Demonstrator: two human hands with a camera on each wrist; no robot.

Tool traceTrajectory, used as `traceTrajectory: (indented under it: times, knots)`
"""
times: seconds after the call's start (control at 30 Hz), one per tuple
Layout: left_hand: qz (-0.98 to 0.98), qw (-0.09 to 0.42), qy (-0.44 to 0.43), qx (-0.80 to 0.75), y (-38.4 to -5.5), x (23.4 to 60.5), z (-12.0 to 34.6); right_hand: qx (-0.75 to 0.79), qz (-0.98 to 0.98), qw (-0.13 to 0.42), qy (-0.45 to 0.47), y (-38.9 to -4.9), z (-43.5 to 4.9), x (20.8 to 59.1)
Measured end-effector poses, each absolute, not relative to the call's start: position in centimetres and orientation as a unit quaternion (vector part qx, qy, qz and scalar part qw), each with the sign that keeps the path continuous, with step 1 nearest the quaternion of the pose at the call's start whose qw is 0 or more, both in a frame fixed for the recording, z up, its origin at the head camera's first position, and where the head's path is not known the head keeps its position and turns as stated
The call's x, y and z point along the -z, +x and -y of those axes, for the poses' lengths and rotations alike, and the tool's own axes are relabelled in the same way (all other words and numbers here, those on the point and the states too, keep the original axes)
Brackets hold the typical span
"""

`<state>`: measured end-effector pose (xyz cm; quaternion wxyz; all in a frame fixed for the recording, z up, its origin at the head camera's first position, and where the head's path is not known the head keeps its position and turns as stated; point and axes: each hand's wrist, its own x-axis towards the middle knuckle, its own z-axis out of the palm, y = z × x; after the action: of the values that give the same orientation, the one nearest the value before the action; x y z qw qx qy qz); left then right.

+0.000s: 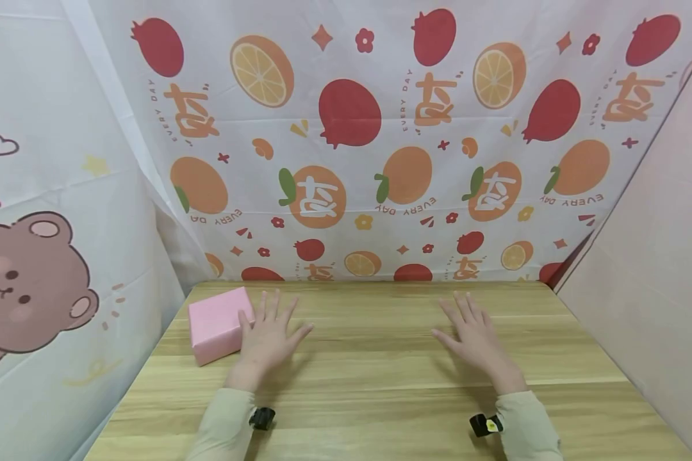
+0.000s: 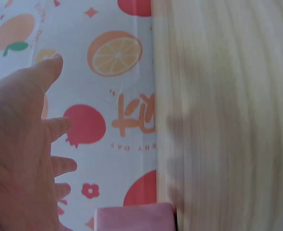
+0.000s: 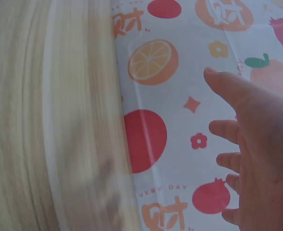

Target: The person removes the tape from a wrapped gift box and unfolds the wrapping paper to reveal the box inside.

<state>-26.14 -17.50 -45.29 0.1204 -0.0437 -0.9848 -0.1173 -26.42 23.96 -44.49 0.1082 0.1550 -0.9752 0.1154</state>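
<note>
A pink box [image 1: 218, 325] lies at the back left of the wooden table [image 1: 369, 358]. My left hand [image 1: 268, 342] is spread with straight fingers just to the right of it, the little finger overlapping the box's edge in the head view. At the bottom of the left wrist view the same pink box [image 2: 134, 219] shows in part, below the left hand [image 2: 21, 144]. On the right side, my right hand [image 1: 477, 339] is held over the table with its fingers spread and holds nothing. Its thumb and fingers also appear straight in the right wrist view.
A white curtain [image 1: 375, 186] with fruit prints hangs along the table's back edge. Another curtain [image 1: 46, 160] with a bear print stands on the left, and a pale panel [image 1: 657, 256] on the right. Black wrist cameras sit on both sleeves.
</note>
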Motion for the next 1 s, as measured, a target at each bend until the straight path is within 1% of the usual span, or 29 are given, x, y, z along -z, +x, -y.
traceTrajectory:
  times: [0.43, 0.63, 0.87, 1.0]
  knots:
    - [0.985, 0.114, 0.002, 0.132, -26.7, 44.9, 21.6, -0.106, 0.968, 0.12, 0.195, -25.9, -21.1, 45.2]
    - [0.983, 0.106, 0.021, 0.146, -26.4, 44.5, 23.6, -0.103, 0.963, 0.119, 0.218, -25.5, -19.6, 45.7]
    - [0.978, 0.125, 0.043, 0.161, -26.3, 44.8, 26.0, -0.106, 0.957, 0.112, 0.246, -24.8, -18.1, 45.9]
    - [0.978, 0.119, 0.053, 0.163, -26.2, 44.8, 27.2, -0.091, 0.954, 0.106, 0.265, -24.4, -17.1, 45.8]
